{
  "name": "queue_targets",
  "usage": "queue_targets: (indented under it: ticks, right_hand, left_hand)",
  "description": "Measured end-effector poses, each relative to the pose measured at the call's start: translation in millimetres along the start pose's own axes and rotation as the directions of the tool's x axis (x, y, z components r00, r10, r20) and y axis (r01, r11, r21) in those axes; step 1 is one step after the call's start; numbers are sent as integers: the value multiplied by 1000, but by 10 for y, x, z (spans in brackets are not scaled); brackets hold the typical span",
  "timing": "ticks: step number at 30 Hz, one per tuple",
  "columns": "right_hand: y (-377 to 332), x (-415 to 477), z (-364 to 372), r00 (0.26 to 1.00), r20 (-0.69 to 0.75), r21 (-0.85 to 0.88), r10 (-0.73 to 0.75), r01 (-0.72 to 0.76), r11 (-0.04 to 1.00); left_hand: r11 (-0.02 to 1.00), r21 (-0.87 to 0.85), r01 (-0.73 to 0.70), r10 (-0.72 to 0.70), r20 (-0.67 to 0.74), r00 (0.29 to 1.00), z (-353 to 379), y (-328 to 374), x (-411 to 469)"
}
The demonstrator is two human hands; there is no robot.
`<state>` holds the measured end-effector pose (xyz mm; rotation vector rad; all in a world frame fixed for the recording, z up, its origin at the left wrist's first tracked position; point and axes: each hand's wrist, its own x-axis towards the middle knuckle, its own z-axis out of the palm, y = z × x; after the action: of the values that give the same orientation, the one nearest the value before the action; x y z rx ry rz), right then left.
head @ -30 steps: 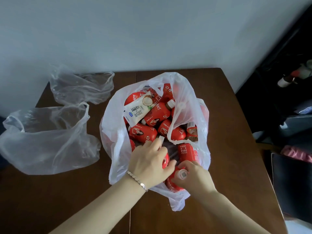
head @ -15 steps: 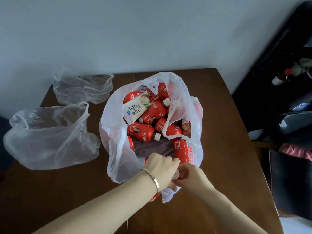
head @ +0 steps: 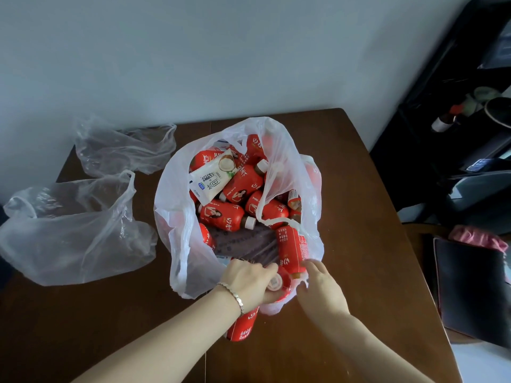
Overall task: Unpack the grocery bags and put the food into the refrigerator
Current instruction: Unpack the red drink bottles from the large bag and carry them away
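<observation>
The left hand (head: 249,280) is curled round a red bottle (head: 242,324), whose body sticks out below the wrist, over the brown worktop (head: 359,217). A white cap (head: 274,283) of a second bottle shows just beside its fingertips. The right hand (head: 322,290) lies against the near rim of the white grocery bag (head: 171,205), fingers stretched toward a tall bottle (head: 293,250); I cannot tell whether it pinches the plastic. The bag stands open mid-worktop, holding a heap of bottles (head: 224,214) and a white pouch (head: 213,176) toward its far side. Two clear bags (head: 74,230) lie crumpled to the left.
</observation>
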<state>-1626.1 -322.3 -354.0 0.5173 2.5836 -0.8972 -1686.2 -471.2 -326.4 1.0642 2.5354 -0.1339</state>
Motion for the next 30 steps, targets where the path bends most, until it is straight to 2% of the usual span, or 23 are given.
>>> queue_targets:
  ticks: [2,4,8,12,14,15,17,21,25,28,30]
  right_hand:
    - [0,27,39,994,71,-187,82,-68,980]
    - [27,93,95,981,96,-278,169,-137,951]
    - [41,319,195,930,109,-198,352,-327,924]
    - [15,363,308,931,66,-24,359,-359,933]
    - [3,311,339,936,40,12,351,-352,936]
    - [-1,282,339,939,27,13,344,-344,939]
    - [-14,214,288,956,-14,-47,292,-293,955]
    - [-101,31,-38,999,-10,-377,49,-49,925]
    - [-197,34,-236,998,-50,-382,-48,25,924]
    - [-287,67,-214,989,54,-489,-140,148,860]
    - [-354,109,-161,956,206,-625,-210,294,724]
  left_hand:
    - [999,-36,32,-31,9,999,-53,-4,-77]
    - [993,-83,83,-83,-3,997,-101,-11,-167]
    - [983,-85,162,-174,-152,973,-289,-66,-362]
    - [986,-68,153,-166,-303,938,-554,-157,-463]
    - [986,-89,144,-168,-419,892,-678,-184,-509]
    - [981,-106,160,-190,-414,890,-703,-197,-541]
    - [973,-129,193,-229,-409,883,-703,-243,-615]
    - [956,-108,274,-294,-376,879,-701,-286,-668]
    - [925,-168,340,-379,-343,860,-642,-271,-706]
    - [899,-106,424,-437,-249,864,-669,-236,-762]
    - [890,-110,443,-456,-230,860,-687,-228,-796]
